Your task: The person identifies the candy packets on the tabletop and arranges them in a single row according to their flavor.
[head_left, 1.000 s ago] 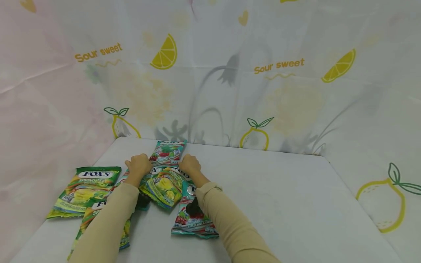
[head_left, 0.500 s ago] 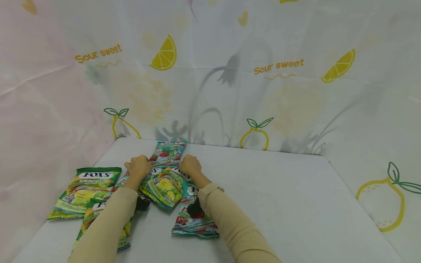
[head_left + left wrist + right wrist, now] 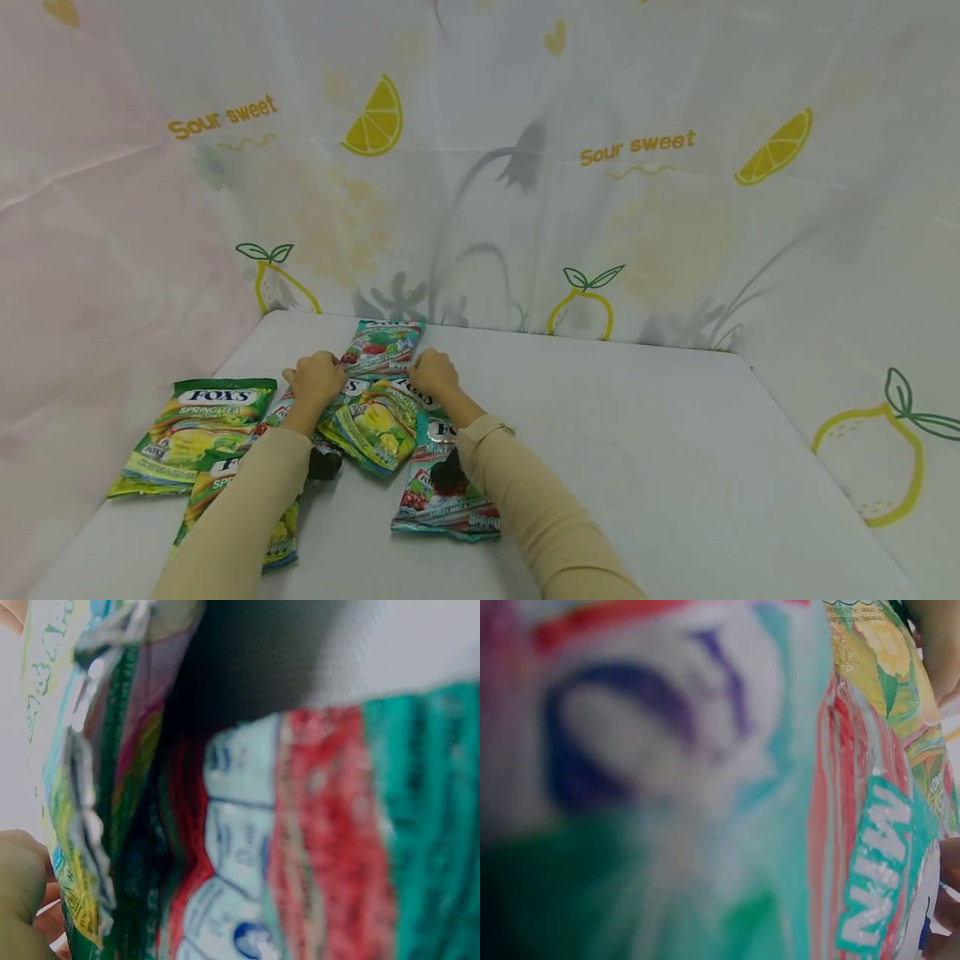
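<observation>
Both hands are at the far left of the white table, among Fox's candy bags. My left hand (image 3: 315, 379), fingers curled, grips the upper left of the bunched bags in the middle. Across from it, my right hand (image 3: 433, 373) grips the top right corner of a yellow-green Spring Tea candy bag (image 3: 381, 425). A teal candy bag (image 3: 352, 387) shows partly under that one. Just beyond the hands lies another teal bag (image 3: 384, 346). In the left wrist view a red and teal bag (image 3: 330, 825) fills the near side. Fingertips are mostly hidden.
Below my right wrist lies a teal mint bag (image 3: 442, 508). Two more Spring Tea bags, an upper one (image 3: 202, 429) and a lower one (image 3: 202, 492), lie to the left, the lower partly under my left sleeve. A lemon-print cloth (image 3: 480, 208) stands behind the table (image 3: 637, 467).
Both hands keep their place and their grip on the bags. Only the right sleeve has shifted slightly to the right.
</observation>
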Motion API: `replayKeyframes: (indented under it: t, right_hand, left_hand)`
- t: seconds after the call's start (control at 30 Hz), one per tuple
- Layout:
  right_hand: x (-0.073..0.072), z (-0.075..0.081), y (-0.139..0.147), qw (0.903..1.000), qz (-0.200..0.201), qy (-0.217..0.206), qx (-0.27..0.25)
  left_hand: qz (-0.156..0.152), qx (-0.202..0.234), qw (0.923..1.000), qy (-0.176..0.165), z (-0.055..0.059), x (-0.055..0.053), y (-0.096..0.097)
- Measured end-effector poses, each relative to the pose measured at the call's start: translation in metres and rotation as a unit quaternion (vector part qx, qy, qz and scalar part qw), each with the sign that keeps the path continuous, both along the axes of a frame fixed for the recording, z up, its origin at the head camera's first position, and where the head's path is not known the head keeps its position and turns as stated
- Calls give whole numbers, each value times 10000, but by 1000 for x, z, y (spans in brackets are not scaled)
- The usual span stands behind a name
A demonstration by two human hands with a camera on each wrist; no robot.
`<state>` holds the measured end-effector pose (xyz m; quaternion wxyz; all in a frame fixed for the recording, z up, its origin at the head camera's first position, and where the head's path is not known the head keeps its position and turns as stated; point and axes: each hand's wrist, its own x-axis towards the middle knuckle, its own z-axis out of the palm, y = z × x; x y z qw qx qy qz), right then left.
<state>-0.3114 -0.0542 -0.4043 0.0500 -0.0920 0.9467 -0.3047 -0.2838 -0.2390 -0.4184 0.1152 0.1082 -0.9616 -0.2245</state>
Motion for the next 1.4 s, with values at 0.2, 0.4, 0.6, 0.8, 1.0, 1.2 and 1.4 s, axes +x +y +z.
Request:
replayKeyframes:
  t: [0.2, 0.4, 0.6, 0.8, 1.0, 1.2, 1.4]
  right_hand:
    - [1, 2, 4, 9995, 154, 163, -220]
    - [2, 4, 9, 9970, 375, 364, -577]
    - [9, 9, 16, 9926, 626, 495, -916]
    - [14, 12, 25, 9919, 654, 517, -956]
    - [18, 12, 35, 9886, 739, 521, -1204]
    - [27, 14, 47, 9850, 828, 444, -1449]
    - [34, 15, 56, 9800, 1011, 378, -1671]
  left_hand:
    - [25, 180, 9996, 218, 3, 3, 3]
    - [-134, 489, 9964, 675, 6, 8, 8]
    - [-255, 782, 9916, 1002, 8, 15, 14]
    - [-378, 1022, 9850, 1336, 9, 24, 18]
    - [-573, 1058, 9791, 1638, 9, 31, 22]
    - [-858, 1318, 9706, 1822, 11, 40, 29]
    - [-945, 1541, 9674, 1772, 14, 53, 37]
